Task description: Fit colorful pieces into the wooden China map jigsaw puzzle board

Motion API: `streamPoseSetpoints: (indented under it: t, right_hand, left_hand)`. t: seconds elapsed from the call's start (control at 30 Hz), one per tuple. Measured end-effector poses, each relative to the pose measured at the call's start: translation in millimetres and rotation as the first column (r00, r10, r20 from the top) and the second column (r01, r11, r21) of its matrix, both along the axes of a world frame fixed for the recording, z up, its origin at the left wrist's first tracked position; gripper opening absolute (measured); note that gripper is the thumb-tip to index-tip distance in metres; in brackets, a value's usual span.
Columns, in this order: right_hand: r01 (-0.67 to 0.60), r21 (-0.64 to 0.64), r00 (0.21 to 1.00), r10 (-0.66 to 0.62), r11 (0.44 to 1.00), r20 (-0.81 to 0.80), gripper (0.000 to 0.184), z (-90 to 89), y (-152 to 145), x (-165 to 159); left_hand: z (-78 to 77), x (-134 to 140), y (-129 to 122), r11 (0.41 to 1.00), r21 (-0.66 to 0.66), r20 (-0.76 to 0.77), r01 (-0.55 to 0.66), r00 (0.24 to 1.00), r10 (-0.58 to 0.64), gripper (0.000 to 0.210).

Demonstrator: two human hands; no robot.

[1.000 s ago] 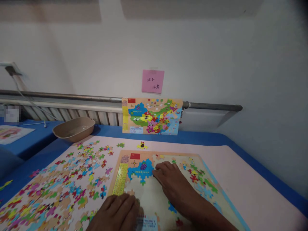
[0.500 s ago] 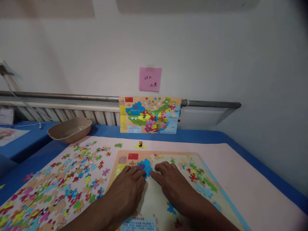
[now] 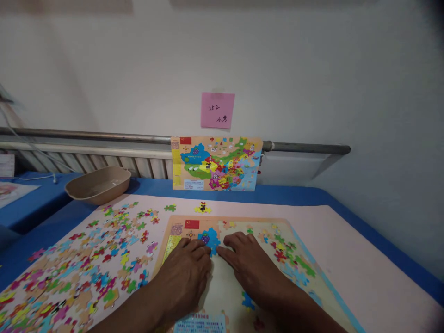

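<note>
So starting way over on the left, there's a big scatter of loose puzzle pieces (image 3: 86,263) lying all over the pink mat (image 3: 347,259) that's covering the blue surface (image 3: 298,196), and a tan bowl (image 3: 98,184) is sitting just past them toward the radiator. Moving in, the puzzle tray (image 3: 229,296) is lying flat in front of the person, mostly bare in the middle, with a red flag bit near its top left corner. The left hand (image 3: 183,277) is resting palm down on the tray, fingers lying flat and not curled around anything, fingertips touching the left edge of the blue map piece (image 3: 210,239). That blue piece is sitting in the upper left area of the tray, just right of the flag. The right hand (image 3: 253,263) is doing the same from the other side, flat and open, index fingertip pressing at the piece's lower right edge. So the piece is lying between the two hands, ahead of both sets of fingertips, and honestly both hands look about equally close. Up the back, a finished reference map (image 3: 217,163) is leaning on the rail, with a pink sticky note (image 3: 217,110) on the wall above it. A few placed pieces are sitting along the tray's right side.
</note>
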State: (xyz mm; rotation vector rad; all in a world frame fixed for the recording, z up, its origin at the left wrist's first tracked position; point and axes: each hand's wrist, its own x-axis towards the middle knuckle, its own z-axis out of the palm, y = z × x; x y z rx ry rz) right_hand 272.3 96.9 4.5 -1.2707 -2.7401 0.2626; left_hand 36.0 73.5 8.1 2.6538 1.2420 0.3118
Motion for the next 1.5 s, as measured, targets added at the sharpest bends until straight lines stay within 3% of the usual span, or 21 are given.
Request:
streamPoseSetpoints:
  t: [0.93, 1.27, 1.5]
  right_hand:
    - [-0.062, -0.066, 0.998, 0.062, 0.996, -0.011, 0.046, 16.1, -6, -2]
    - [-0.081, -0.051, 0.996, 0.079, 0.995, -0.031, 0.052, 9.9, -5, 0]
    - [-0.090, -0.045, 0.995, 0.088, 0.995, -0.057, 0.047, 10.8, -4, 0]
  left_hand:
    - [1.9, 2, 0, 1.000, -0.029, -0.005, -0.002, 1.000, 0.002, 0.008]
    - [5.2, 3, 0, 0.999, -0.046, -0.024, -0.005, 1.000, 0.004, 0.010]
    - [8.0, 4, 0, 0.999, -0.051, -0.055, -0.008, 0.998, 0.005, 0.012]
